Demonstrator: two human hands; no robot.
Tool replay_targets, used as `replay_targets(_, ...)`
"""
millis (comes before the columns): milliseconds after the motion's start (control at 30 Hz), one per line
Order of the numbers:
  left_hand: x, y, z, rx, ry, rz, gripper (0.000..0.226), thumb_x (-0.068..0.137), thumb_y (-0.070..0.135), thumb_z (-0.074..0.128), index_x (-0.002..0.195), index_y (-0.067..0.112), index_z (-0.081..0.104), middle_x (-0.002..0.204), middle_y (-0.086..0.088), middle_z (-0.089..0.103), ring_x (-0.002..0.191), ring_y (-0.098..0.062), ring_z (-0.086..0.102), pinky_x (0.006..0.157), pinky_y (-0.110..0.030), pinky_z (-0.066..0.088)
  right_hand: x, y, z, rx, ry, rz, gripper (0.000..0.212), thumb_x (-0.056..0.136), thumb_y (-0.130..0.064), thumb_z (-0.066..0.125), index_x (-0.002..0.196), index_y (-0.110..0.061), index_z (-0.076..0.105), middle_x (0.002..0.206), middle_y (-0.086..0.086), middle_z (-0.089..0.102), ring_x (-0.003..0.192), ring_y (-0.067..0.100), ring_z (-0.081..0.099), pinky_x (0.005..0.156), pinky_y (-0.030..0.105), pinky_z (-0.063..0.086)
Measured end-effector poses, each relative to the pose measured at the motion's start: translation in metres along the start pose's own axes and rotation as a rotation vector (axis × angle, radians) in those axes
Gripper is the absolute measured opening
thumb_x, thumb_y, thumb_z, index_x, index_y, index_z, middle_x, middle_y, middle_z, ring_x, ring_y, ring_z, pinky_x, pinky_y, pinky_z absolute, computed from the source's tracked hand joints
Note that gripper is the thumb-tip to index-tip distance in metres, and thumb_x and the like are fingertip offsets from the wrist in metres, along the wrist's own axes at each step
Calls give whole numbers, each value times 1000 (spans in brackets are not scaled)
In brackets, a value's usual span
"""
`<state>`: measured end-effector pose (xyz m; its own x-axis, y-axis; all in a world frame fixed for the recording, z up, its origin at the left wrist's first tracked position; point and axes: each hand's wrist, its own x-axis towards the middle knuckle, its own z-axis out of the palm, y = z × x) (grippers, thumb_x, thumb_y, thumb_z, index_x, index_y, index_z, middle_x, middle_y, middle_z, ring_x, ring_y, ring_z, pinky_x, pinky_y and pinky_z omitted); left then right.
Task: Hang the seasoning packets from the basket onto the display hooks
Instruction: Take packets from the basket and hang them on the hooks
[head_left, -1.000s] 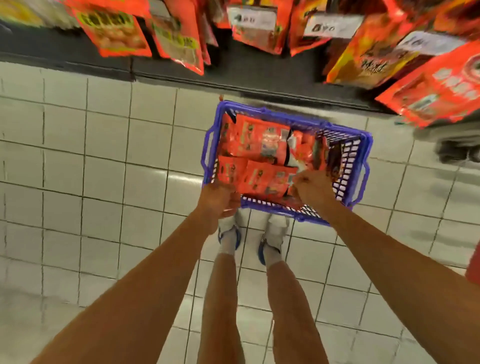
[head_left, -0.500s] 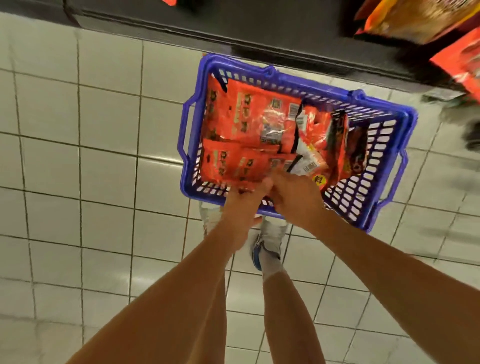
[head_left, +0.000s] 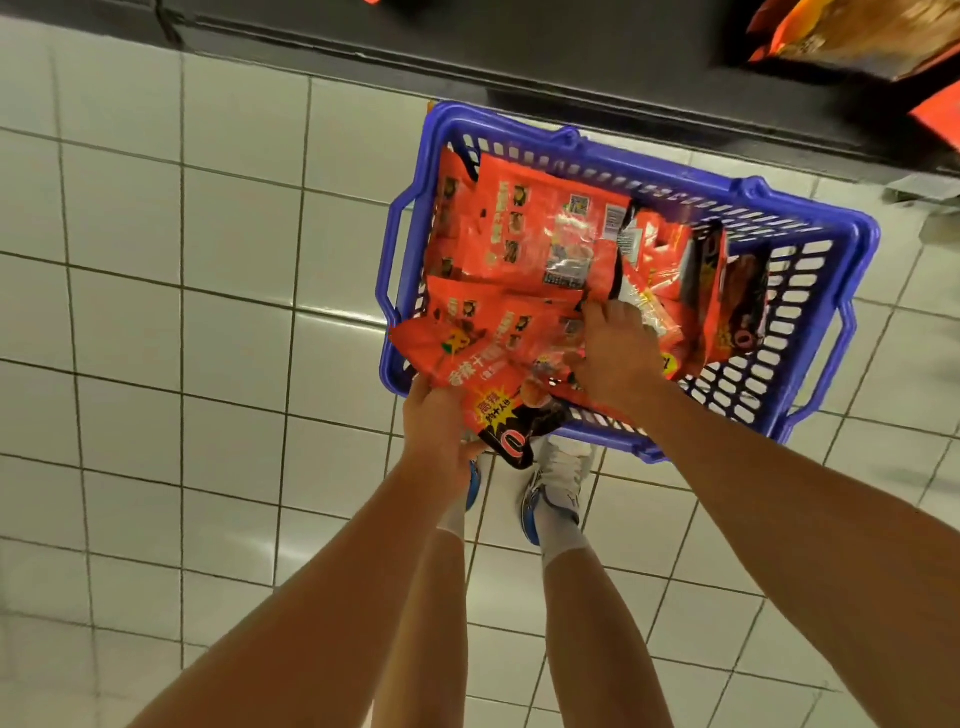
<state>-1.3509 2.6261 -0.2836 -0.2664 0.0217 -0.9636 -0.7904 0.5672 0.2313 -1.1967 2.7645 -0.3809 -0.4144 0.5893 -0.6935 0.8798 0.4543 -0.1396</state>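
A blue plastic basket (head_left: 810, 228) stands on the tiled floor, holding several orange-red seasoning packets (head_left: 530, 228). My left hand (head_left: 439, 426) grips the near end of one orange packet with a black corner (head_left: 488, 384), which is lifted over the basket's near rim. My right hand (head_left: 615, 353) reaches into the basket, fingers curled on the packets near its middle; whether it grips one is unclear. Darker packets (head_left: 737, 301) stand on edge at the basket's right side. The display hooks are out of view.
A dark shelf base (head_left: 467, 57) runs along the top, just beyond the basket. Hanging packets (head_left: 852, 36) show at the top right corner. My feet in white shoes (head_left: 556, 483) stand right behind the basket. White floor tiles (head_left: 182, 312) spread to the left.
My left hand has pulled one orange packet up and back over the basket's near rim. My right hand has moved deeper among the packets. The view has tilted further down.
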Motion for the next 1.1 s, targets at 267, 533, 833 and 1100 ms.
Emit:
replay_targets(267, -35, 2, 12, -126, -161, 4, 37, 101, 27, 56, 137, 21, 54, 129, -15, 66, 117, -33, 65, 94, -53, 56, -69, -15, -47, 287, 142, -197, 19, 85, -23, 73, 103, -18, 69, 92, 8, 70, 82, 33, 68, 65, 29, 44)
replay_targets(533, -138, 39, 39, 70, -313, 264, 53, 79, 65, 70, 123, 36, 64, 118, -1, 75, 114, -26, 69, 87, -44, 58, -177, -53, -135, 382, 317, -313, 15, 95, -18, 56, 108, -13, 60, 108, 9, 67, 83, 35, 64, 60, 43, 54)
replay_targets(833, -305, 115, 44, 116, -385, 573, 31, 84, 27, 71, 115, 21, 72, 110, -7, 76, 96, -22, 74, 79, -37, 59, -279, -62, -300, 494, 493, -419, 33, 87, -41, 63, 100, -11, 70, 111, 8, 63, 103, 29, 59, 88, 40, 49)
replay_targets(1100, -487, 210, 16, -2, -475, 663, 27, 91, -11, 51, 107, 8, 63, 79, -3, 74, 67, -17, 71, 64, -32, 61, -356, -40, -498, 1320, 514, -143, 12, 96, -35, 65, 101, -24, 63, 96, 0, 66, 85, 16, 63, 77, 32, 48)
